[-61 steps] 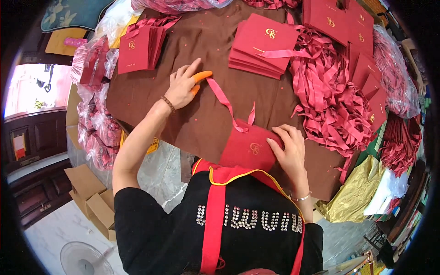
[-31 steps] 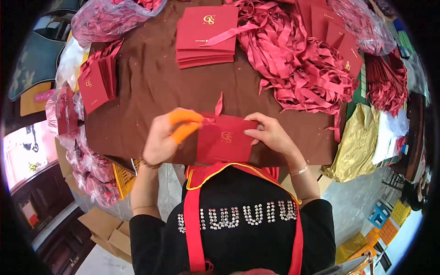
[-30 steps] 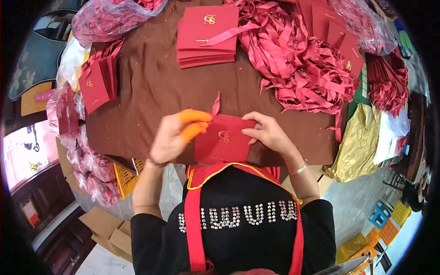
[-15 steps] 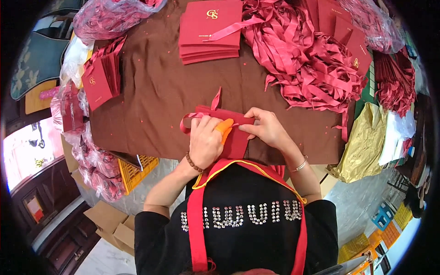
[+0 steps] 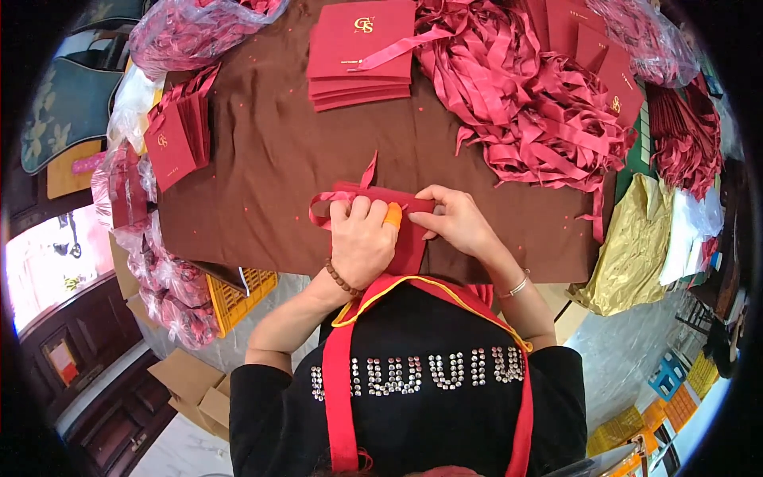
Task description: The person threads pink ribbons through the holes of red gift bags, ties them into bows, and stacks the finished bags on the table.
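Note:
A small dark-red paper bag lies at the near edge of the brown-covered table, in front of my apron. My left hand is closed over its left part, fingers curled, with an orange finger cover on one finger. A red ribbon loops out left of that hand, and a ribbon end sticks up beyond the bag. At the bag's upper right edge, my right hand pinches with thumb and fingertips. Whatever lies under the left fingers is hidden.
Farther back sits a stack of red bags, with a heap of red ribbons to its right. More red bags stand at the left edge. Gold plastic wrapping hangs at the right; a yellow crate is below left.
My left fingers have curled, bringing the orange-covered finger more upright. My right hand has shifted slightly left, still at the bag's edge.

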`<move>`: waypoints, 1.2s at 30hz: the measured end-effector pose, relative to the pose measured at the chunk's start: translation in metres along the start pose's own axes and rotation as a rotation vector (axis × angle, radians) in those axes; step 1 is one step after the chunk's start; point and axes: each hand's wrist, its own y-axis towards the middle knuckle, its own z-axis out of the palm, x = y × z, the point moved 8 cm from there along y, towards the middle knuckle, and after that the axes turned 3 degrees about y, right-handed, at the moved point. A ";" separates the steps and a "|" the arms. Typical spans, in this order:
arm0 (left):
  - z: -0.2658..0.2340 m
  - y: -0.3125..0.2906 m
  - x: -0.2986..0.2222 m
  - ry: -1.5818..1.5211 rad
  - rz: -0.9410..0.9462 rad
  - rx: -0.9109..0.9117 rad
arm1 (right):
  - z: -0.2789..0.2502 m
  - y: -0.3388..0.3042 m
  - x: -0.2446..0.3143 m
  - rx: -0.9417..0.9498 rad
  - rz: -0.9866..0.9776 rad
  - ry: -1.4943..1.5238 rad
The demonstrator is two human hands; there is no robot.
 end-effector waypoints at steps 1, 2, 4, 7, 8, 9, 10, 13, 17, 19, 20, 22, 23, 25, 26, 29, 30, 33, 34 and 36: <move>-0.001 0.002 -0.001 -0.003 0.002 0.000 | 0.000 0.000 -0.001 -0.005 -0.006 0.018; -0.002 0.003 -0.002 -0.007 0.004 0.001 | 0.000 -0.001 0.000 -0.006 -0.008 0.019; -0.001 0.002 -0.002 0.003 0.008 0.018 | 0.000 -0.004 0.007 -0.002 -0.037 -0.019; -0.002 0.004 -0.003 0.017 0.023 0.035 | 0.000 -0.006 0.010 -0.005 -0.039 -0.019; -0.003 0.006 -0.004 0.021 0.031 0.035 | 0.000 -0.007 0.011 -0.005 -0.041 -0.018; -0.003 0.007 -0.005 0.024 0.033 0.035 | 0.000 -0.007 0.013 -0.002 -0.052 -0.035; -0.002 0.008 -0.005 0.032 0.032 0.054 | 0.000 -0.008 0.015 0.002 -0.063 -0.052; -0.002 0.012 -0.008 0.039 0.040 0.086 | 0.000 -0.010 0.017 0.006 -0.092 -0.069; -0.003 0.017 -0.013 0.044 0.070 0.130 | 0.001 -0.011 0.019 -0.015 -0.173 -0.113; -0.003 0.018 -0.016 0.054 0.089 0.147 | 0.001 -0.012 0.019 0.003 -0.139 -0.071; -0.003 0.017 -0.017 0.062 0.109 0.163 | 0.002 -0.012 0.019 0.006 -0.141 -0.070; -0.003 0.016 -0.017 0.072 0.114 0.156 | 0.002 -0.013 0.022 0.003 -0.176 -0.082; -0.004 0.016 -0.016 0.064 0.114 0.162 | 0.002 -0.014 0.022 0.004 -0.176 -0.081; -0.005 0.016 -0.016 0.057 0.113 0.166 | 0.004 -0.014 0.023 0.003 -0.199 -0.091; -0.003 0.016 -0.015 0.060 0.112 0.181 | 0.004 -0.014 0.023 0.004 -0.200 -0.090; -0.001 0.017 -0.016 0.065 0.106 0.187 | 0.004 -0.014 0.023 -0.034 -0.227 -0.139; 0.000 0.017 -0.017 0.064 0.101 0.177 | 0.005 -0.015 0.025 -0.049 -0.288 -0.174; 0.001 0.017 -0.017 0.071 0.083 0.180 | 0.004 -0.020 0.030 -0.087 -0.391 -0.264; 0.001 0.017 -0.016 0.073 0.081 0.180 | 0.003 -0.022 0.033 -0.115 -0.432 -0.320; -0.001 0.018 -0.014 0.031 0.113 0.165 | 0.001 -0.023 0.033 -0.107 -0.435 -0.317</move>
